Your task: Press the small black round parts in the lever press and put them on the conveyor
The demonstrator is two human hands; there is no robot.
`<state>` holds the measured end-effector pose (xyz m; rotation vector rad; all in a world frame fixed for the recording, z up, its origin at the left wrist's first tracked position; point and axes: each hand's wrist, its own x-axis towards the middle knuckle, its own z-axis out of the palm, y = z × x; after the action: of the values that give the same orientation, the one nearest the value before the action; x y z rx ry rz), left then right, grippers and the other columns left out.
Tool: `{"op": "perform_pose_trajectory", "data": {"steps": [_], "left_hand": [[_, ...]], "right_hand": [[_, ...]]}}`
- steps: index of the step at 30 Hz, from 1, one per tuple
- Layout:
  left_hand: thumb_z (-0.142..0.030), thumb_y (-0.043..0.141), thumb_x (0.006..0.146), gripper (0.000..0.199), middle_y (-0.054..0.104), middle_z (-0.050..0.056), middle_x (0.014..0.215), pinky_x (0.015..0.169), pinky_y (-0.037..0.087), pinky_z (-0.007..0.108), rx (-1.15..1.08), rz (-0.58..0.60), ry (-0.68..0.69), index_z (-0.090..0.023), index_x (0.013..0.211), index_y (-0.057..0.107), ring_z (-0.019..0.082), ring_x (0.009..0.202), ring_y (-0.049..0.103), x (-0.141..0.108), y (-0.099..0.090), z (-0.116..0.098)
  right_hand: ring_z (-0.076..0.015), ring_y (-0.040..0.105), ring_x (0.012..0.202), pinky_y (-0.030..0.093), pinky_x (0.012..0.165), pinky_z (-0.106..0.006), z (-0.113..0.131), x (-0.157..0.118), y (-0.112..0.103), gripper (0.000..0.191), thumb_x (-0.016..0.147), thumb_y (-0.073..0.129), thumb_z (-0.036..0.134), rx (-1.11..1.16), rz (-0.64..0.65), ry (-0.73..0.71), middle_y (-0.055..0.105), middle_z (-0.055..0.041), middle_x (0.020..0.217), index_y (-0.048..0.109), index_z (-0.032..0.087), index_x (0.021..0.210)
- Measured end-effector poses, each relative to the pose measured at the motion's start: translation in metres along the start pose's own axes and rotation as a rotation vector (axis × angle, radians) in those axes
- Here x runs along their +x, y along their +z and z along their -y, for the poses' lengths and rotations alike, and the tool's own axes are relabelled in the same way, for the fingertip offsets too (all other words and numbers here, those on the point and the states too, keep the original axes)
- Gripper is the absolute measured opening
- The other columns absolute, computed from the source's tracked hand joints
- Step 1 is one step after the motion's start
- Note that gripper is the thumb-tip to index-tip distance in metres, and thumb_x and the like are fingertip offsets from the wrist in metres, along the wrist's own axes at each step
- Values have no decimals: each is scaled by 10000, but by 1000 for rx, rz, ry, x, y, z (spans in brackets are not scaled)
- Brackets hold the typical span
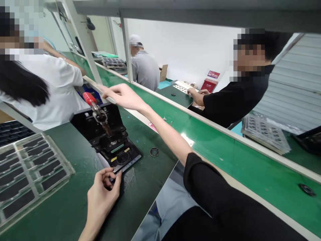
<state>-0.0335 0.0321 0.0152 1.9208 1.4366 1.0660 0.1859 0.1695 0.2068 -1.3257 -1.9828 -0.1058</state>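
A black fixture point(117, 147) stands on the green work table, its hinged plate point(81, 122) tilted up. On that plate sits a toggle clamp point(100, 117) with a red handle point(89, 98). Yellow pads and a round black part point(123, 157) show on the fixture's base. At the base's front edge, my left hand point(104, 187) is closed in a pinch; what lies between its fingertips is hidden. My right hand point(125, 95) is stretched out above the raised plate, beside the red handle, its fingers extended and holding nothing visible. A dark ring point(154, 152) lies right of the fixture.
A clear tray point(37, 180) of dark flat parts lies at left. Beyond a pale rail runs a green belt point(213, 147) with a black round part point(307, 189) on it. Metal posts point(126, 50) rise behind. Several people work nearby, one in a black shirt point(233, 90) across the belt.
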Motion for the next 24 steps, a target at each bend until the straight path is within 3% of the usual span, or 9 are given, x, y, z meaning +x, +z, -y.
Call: {"op": "perform_pose_trajectory", "data": {"steps": [1, 3, 4, 6, 8, 12, 16, 20, 24], "left_hand": [[-541, 651, 810, 379, 616, -24, 748, 557, 480, 256, 0, -3, 0, -244, 1027, 560, 151, 561, 527, 0, 0, 1], [-547, 652, 808, 385, 615, -25, 744, 552, 477, 253, -10, -15, -2, -243, 1027, 562, 150, 558, 521, -1, 1, 4], [-549, 651, 806, 387, 611, -27, 737, 547, 476, 252, -17, -15, -5, -243, 1025, 562, 148, 552, 517, -1, 1, 4], [-551, 647, 802, 387, 607, -29, 722, 536, 475, 251, -24, -7, -14, -240, 1015, 561, 146, 535, 512, -1, 1, 5], [-550, 646, 797, 384, 610, -29, 715, 534, 478, 251, -15, 4, -25, -237, 1003, 560, 145, 528, 521, -1, 0, 4], [-544, 638, 793, 375, 609, -33, 710, 523, 470, 238, -7, -3, -20, -233, 989, 561, 135, 521, 518, -1, 0, 4], [-535, 643, 796, 366, 603, -37, 707, 511, 457, 228, -17, -5, -17, -233, 986, 564, 132, 524, 508, -1, 1, 5], [-525, 652, 803, 365, 607, -36, 717, 537, 470, 230, -17, 5, -16, -230, 1002, 570, 133, 542, 515, -2, -1, 5], [-510, 652, 813, 351, 603, -36, 723, 550, 472, 233, -21, 17, -18, -228, 1008, 572, 133, 551, 514, -3, -1, 3]], "right_hand": [[-36, 474, 578, 400, 558, -174, -1, -24, 4, 528, 1137, 333, 414, 94, -61, 132, 490, 92, 619, 685, 137, 857], [-61, 547, 655, 454, 644, -207, 5, -82, 14, 648, 1144, 158, 448, 140, -153, 251, 629, 45, 765, 687, 143, 929], [-83, 557, 655, 471, 679, -232, 12, -113, 21, 636, 1137, 209, 483, 132, -186, 320, 650, 27, 752, 678, 158, 853], [-148, 576, 694, 480, 702, -293, 28, -166, 41, 563, 1084, 415, 549, 31, -133, 404, 673, -12, 711, 657, 188, 727], [-224, 631, 837, 509, 730, -334, 44, -199, 62, 489, 972, 593, 643, -51, 28, 415, 726, -60, 804, 714, 188, 839], [-320, 626, 1070, 570, 807, -404, 62, -203, 87, 698, 921, 558, 757, -205, 284, 372, 737, -169, 1032, 717, 103, 1104], [-341, 607, 1099, 580, 744, -396, 63, -178, 83, 740, 976, 453, 746, -283, 402, 343, 720, -213, 1008, 715, 62, 1075], [-327, 629, 1064, 561, 737, -386, 56, -171, 71, 577, 961, 563, 677, -199, 451, 381, 744, -166, 1043, 723, 125, 1016], [-254, 644, 971, 522, 781, -352, 46, -205, 36, 441, 880, 710, 624, 20, 344, 427, 746, -75, 977, 711, 196, 991]]}}
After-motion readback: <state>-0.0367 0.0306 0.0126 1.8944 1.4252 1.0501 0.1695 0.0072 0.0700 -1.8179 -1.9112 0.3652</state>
